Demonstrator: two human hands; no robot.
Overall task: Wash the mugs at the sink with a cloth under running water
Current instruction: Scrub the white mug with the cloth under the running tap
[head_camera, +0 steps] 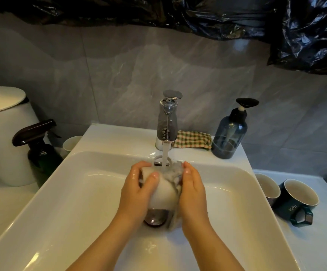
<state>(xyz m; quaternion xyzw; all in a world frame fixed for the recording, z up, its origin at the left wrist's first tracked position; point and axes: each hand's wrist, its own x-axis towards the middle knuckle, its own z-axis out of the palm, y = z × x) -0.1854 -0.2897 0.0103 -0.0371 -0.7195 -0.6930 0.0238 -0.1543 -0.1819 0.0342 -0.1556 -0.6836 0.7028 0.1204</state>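
**Q:** What writing can be read at this washbasin?

**A:** A single word, "Hello", in pale letters on the dark teal mug (284, 204), pictured on the white counter (324, 241) to the right of the sink (71, 202).

**Q:** Where on the mug does it stand?

**A:** On the outer wall, just beside the handle, which points to the near side. Seen from the head camera, the word lies turned, not level.

**Q:** And its neighbour?

**A:** A second mug (266, 184) stands just left of it. Its outer wall is too dark and too hidden to read.
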